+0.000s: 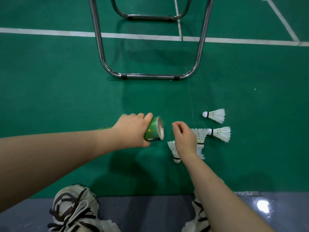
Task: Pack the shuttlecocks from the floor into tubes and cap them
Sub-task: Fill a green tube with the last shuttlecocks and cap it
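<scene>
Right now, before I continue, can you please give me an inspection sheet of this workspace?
Surface: green court floor with white lines; grey strip by the feet.
Job's things: green tube, uncapped, mouth facing right; at least four shuttlecocks lying loose on the floor at right; no cap seen.
Clutter: nothing seen.
Hands: left hand grips the tube; right hand hovers over the shuttlecocks, fingers loosely curled, holding nothing.
Cables: nothing seen.
Surroundings: metal frame standing ahead; two shoes at the bottom edge.
</scene>
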